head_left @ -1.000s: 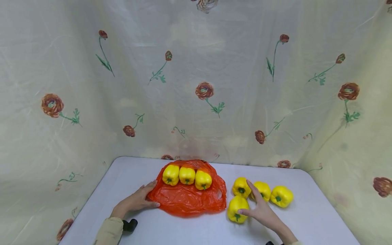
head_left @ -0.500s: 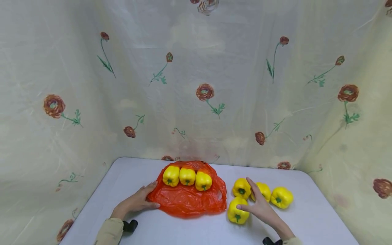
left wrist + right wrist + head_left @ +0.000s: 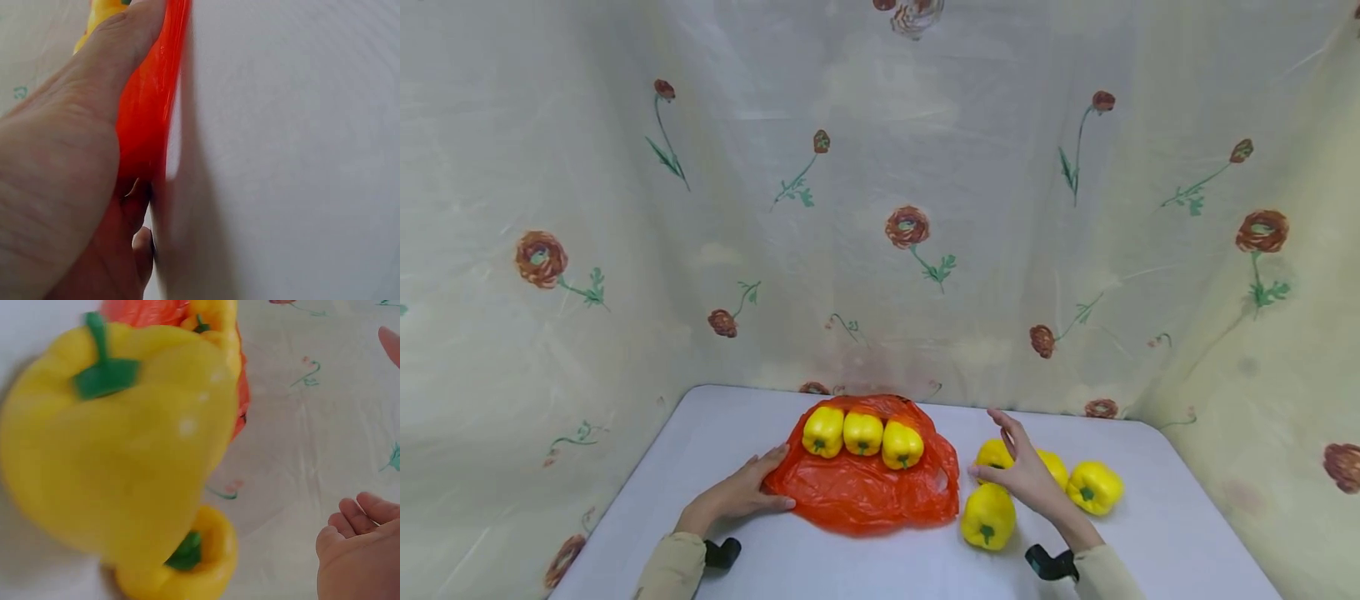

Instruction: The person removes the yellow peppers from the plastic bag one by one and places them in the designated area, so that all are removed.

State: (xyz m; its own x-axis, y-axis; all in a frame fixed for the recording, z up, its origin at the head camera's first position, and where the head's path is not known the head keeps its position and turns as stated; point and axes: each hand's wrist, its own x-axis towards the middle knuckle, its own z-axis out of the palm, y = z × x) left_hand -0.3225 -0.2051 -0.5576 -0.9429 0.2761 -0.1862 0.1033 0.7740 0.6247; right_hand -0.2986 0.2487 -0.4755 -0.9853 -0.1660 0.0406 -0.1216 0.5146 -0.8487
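A red plastic bag (image 3: 868,496) lies spread on the table with three yellow bell peppers (image 3: 862,433) in a row on its far half, partly under its back edge. My left hand (image 3: 737,493) pinches the bag's left edge; the left wrist view shows red film (image 3: 147,119) between thumb and fingers. To the bag's right is a loose group of yellow peppers. The nearest pepper (image 3: 988,517) looms large in the right wrist view, stem outward. My right hand (image 3: 1030,475) hovers over the group with thumb and fingers apart, holding nothing, and partly covers two peppers behind it.
The rightmost loose pepper (image 3: 1094,487) sits near the right side of the white table (image 3: 850,575). Flower-printed curtains (image 3: 985,333) hang behind the table and at both sides. A black wrist device (image 3: 1051,562) is at my right wrist.
My right hand has risen off the nearest pepper, moving up and away from me with its fingers spread. The left hand keeps its place at the bag, and the peppers have stayed put.
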